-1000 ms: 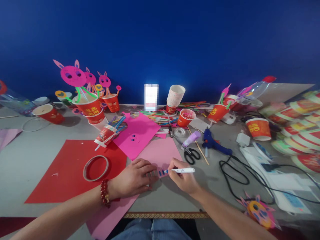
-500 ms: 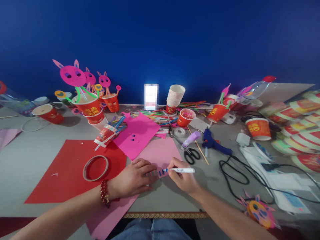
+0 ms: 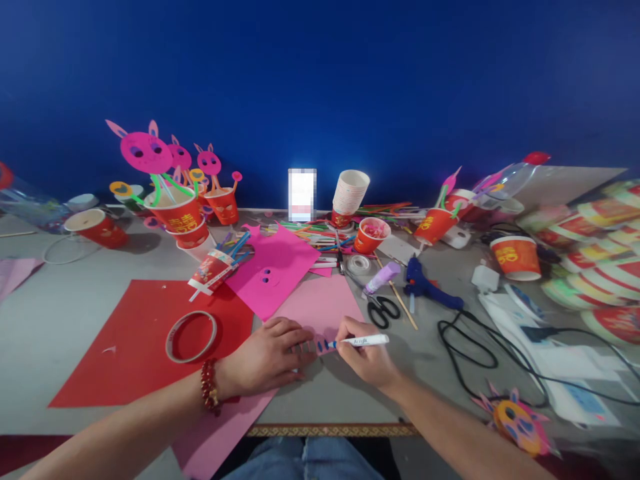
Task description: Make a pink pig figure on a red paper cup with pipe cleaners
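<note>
My right hand [image 3: 363, 353] grips a white acrylic marker [image 3: 367, 340], its blue tip down at the near edge of a light pink sheet [image 3: 320, 301]. Small blue marks show on the paper beside the tip. Spread flat with fingers apart, my left hand [image 3: 267, 353] presses on the paper's near left edge and the table, holding nothing. A beaded bracelet circles that wrist. Behind lies a bright pink sheet [image 3: 285, 257] with two small blue eyes drawn on it. A red sheet [image 3: 150, 373] with a tape roll [image 3: 170, 340] on it lies left of my left hand.
Black-handled scissors [image 3: 383, 312], a purple glue stick [image 3: 383, 277] and a blue glue gun [image 3: 430, 288] lie right of the paper. Black cable loops [image 3: 465, 357] spread farther right. Decorated red cups [image 3: 180, 217] stand back left, with a tall cup stack [image 3: 351, 192] at the back.
The marker and the fingers of my right hand have shifted very slightly. My left hand stays in place.
</note>
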A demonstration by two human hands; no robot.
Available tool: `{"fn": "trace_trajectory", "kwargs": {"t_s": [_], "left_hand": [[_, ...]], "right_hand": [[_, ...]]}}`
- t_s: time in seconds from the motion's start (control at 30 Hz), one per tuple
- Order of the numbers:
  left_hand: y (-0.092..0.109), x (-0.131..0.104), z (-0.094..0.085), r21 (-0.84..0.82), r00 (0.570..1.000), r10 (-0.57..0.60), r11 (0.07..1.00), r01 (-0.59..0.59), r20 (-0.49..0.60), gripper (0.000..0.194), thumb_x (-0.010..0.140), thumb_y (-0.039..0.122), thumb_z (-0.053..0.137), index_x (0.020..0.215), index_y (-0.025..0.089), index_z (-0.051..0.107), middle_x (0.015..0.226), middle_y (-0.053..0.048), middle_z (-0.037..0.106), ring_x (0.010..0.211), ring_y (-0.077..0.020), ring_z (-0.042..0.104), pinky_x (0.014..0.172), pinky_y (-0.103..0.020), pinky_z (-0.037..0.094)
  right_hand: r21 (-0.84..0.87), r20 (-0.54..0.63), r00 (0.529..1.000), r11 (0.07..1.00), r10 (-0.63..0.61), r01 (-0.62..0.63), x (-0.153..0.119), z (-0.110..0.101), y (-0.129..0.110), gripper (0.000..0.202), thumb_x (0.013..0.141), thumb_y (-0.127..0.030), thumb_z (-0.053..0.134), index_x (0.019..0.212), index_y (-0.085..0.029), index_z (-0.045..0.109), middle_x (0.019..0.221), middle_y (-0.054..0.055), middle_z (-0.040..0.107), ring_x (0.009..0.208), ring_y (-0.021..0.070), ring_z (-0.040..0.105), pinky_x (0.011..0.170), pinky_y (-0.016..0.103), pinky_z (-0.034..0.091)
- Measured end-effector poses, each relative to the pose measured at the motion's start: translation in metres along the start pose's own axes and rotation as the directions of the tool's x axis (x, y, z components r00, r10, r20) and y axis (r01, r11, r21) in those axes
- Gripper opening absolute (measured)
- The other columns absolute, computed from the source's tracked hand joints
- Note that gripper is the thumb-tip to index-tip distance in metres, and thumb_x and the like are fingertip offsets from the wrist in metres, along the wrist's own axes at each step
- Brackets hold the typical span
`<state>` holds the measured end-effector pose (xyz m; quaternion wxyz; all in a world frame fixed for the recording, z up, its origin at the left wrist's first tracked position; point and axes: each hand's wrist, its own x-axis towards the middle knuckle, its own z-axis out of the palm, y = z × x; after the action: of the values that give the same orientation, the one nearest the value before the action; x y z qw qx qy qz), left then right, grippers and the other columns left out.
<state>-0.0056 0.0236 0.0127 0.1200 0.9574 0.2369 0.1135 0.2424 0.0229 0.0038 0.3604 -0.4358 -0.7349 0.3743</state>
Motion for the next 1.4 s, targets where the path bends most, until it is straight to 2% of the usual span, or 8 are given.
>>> {"fn": "trace_trajectory", "kwargs": {"t_s": [1.4], "left_hand": [[0.0002, 0.0006, -0.001, -0.005, 1.0, 0.01, 1.0, -0.01, -0.024, 0.035, 0.094, 0.039, 0.053, 0.127, 0.026, 0.057, 0.136, -0.008, 0.057, 0.117, -0.0277, 0.051, 0.102, -0.045, 0.039]], "right_hand": [[0.052, 0.017, 0.999, 0.998, 0.033, -0.034, -0.002, 0.0006, 0.0031, 0.016, 0.075, -0.014, 0.05, 0.061, -0.022, 0.046, 0.051, -0.006, 0.045, 0.048, 0.0109, 0.038, 0.048, 0.024, 0.027]]}}
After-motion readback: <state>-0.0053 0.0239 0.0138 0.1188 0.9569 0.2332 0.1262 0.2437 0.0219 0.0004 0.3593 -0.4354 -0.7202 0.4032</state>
